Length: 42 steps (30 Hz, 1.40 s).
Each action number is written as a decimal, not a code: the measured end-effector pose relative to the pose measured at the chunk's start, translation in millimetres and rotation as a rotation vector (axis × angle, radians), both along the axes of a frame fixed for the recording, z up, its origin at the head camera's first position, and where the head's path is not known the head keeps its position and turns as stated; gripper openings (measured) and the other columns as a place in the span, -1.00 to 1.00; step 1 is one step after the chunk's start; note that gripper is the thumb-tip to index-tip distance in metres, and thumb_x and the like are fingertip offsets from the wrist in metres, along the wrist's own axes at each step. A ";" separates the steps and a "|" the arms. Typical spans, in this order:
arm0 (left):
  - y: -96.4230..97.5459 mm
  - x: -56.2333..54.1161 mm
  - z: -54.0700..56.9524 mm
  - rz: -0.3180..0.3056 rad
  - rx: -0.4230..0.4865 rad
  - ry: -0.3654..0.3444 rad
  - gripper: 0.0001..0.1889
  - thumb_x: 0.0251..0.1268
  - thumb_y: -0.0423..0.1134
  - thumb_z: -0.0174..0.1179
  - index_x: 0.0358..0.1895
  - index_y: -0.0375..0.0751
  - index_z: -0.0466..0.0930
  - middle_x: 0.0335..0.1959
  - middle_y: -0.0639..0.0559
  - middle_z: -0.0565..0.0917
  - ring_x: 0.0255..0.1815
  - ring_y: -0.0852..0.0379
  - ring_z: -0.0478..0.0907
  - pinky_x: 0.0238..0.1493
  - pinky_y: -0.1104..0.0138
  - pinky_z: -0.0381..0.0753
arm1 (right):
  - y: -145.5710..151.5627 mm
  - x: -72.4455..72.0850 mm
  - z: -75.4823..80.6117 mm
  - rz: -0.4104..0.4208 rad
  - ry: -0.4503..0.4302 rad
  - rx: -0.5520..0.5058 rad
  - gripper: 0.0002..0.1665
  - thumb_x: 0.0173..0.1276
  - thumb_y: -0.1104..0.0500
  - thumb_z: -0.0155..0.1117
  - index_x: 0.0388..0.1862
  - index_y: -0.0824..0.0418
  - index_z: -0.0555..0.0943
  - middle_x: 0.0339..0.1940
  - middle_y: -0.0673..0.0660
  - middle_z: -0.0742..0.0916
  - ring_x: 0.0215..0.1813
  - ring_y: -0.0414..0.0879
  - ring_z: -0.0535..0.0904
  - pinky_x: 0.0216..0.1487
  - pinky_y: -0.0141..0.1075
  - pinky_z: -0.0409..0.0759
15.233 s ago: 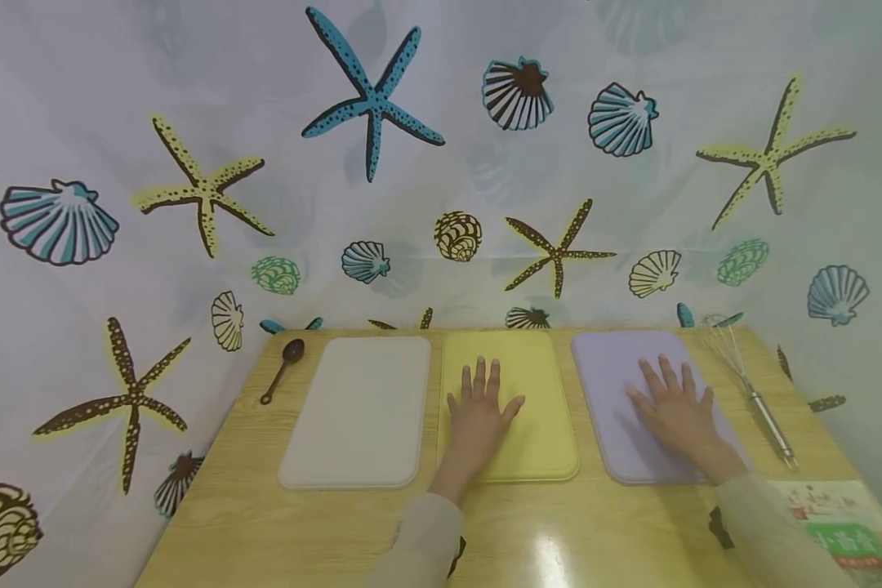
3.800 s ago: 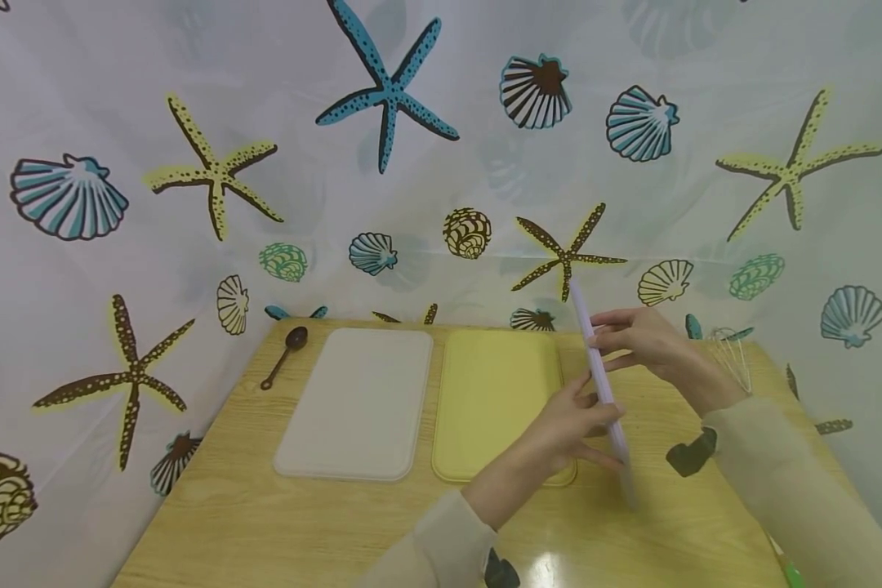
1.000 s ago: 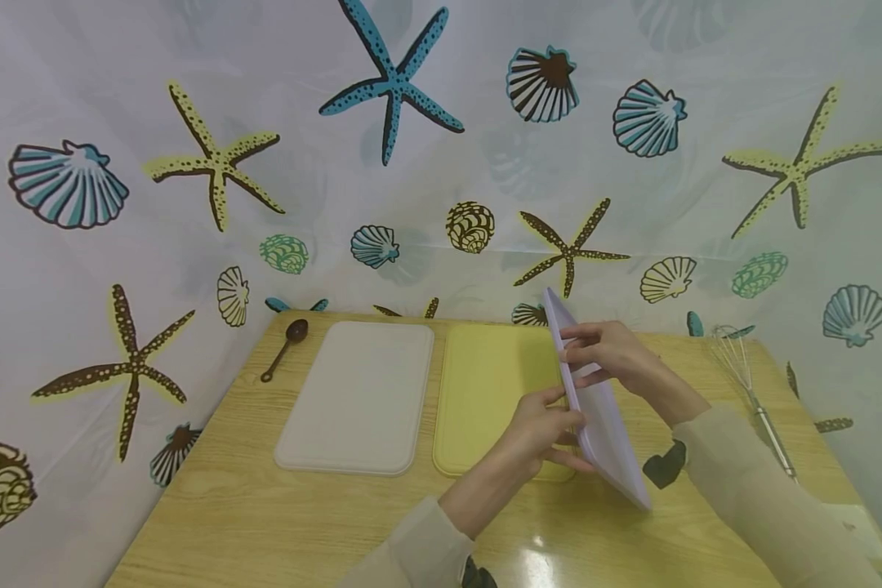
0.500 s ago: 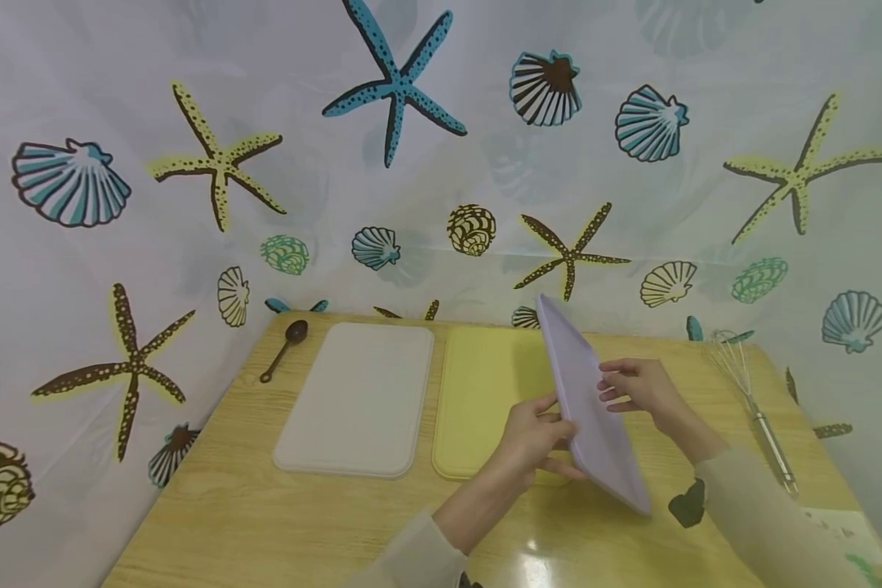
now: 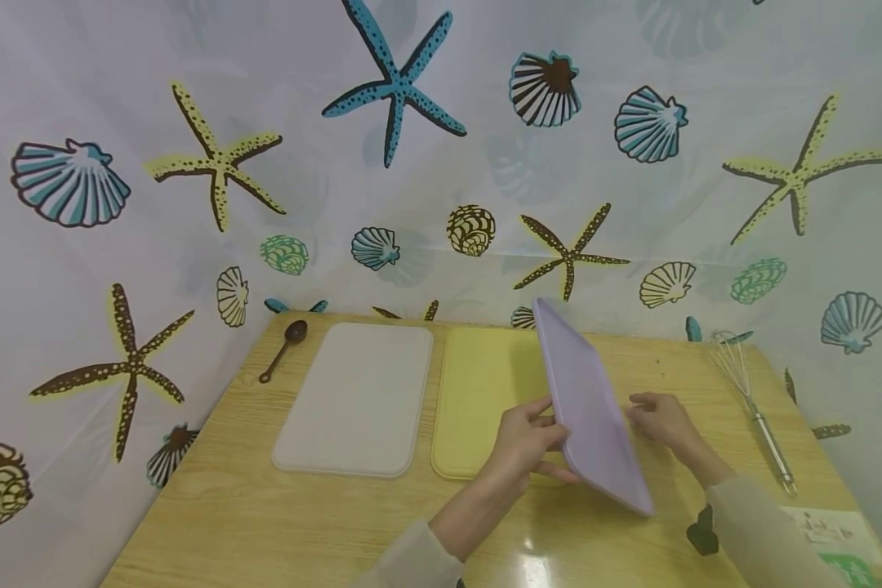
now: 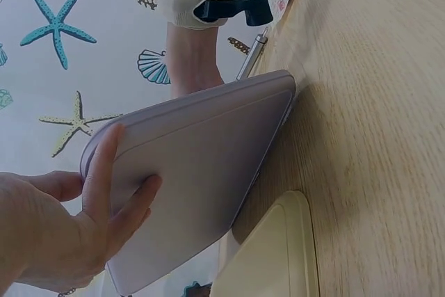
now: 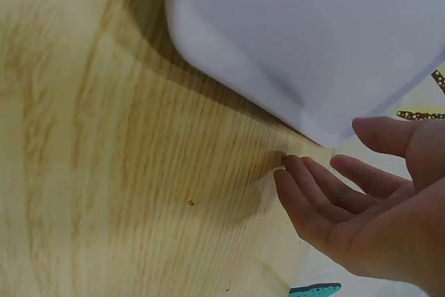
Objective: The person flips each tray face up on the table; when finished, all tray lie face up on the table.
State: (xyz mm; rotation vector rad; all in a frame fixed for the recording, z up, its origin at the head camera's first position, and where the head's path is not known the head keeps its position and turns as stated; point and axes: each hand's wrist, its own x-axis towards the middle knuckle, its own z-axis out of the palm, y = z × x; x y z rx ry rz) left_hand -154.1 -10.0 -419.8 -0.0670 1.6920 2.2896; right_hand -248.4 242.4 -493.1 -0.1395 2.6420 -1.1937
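Note:
A lavender plastic tray stands tilted on its long edge, its inner face turned to the right. My left hand grips its raised edge, thumb on the inner side and fingers spread on the outer face, as the left wrist view shows with the tray's back. To the right of the tray, my right hand holds nothing; in the right wrist view that hand is low by the table, fingers loosely bent, close to the tray's lower edge. A yellow tray lies flat to the left, partly hidden.
A white tray lies flat left of the yellow one, with a dark brown spoon beyond it. At the right are a wire whisk and a printed packet. A patterned curtain stands behind the wooden table.
My right hand has let go of the lavender tray and moved right and down towards the table. The tray, still in my left hand, leans further left, showing more of its inner face.

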 end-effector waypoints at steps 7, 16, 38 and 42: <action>-1.2 1.0 -1.6 0.014 0.001 0.001 -0.37 0.16 -0.53 0.11 0.37 -0.41 0.26 -0.04 -0.33 0.61 -0.18 -0.19 0.68 -0.47 0.13 0.72 | 1.7 -1.1 -2.4 0.019 -0.016 0.060 -0.43 0.45 0.17 0.08 0.24 0.61 0.34 0.05 0.51 0.61 0.10 0.33 0.54 0.04 0.04 0.59; -4.5 0.5 -5.8 0.028 -0.005 -0.019 -0.39 0.16 -0.55 0.11 0.36 -0.43 0.28 -0.08 -0.31 0.58 -0.19 -0.16 0.67 -0.47 0.12 0.72 | 5.9 -1.6 -5.3 -0.008 -0.081 0.023 -0.39 0.43 0.18 0.13 0.24 0.64 0.33 0.08 0.54 0.58 0.05 0.29 0.59 0.00 -0.01 0.63; -15.4 -3.4 -19.1 -0.073 -0.003 -0.015 -0.35 0.14 -0.53 0.10 0.37 -0.46 0.23 -0.01 -0.25 0.55 -0.20 -0.07 0.65 -0.41 0.10 0.72 | 48.7 1.6 -13.7 -0.022 -0.279 -0.223 -0.28 0.32 0.18 0.29 0.33 0.53 0.30 0.07 0.41 0.65 -0.02 0.08 0.66 -0.08 -0.11 0.69; -18.0 -3.4 -20.0 -0.095 -0.046 -0.013 -0.31 0.14 -0.56 0.09 0.42 -0.40 0.17 -0.03 -0.24 0.53 -0.21 -0.07 0.65 -0.44 0.10 0.72 | 51.6 4.2 -10.0 -0.034 -0.279 -0.270 -0.29 0.32 0.20 0.28 0.33 0.54 0.31 -0.03 0.31 0.71 -0.08 0.02 0.68 -0.10 -0.13 0.70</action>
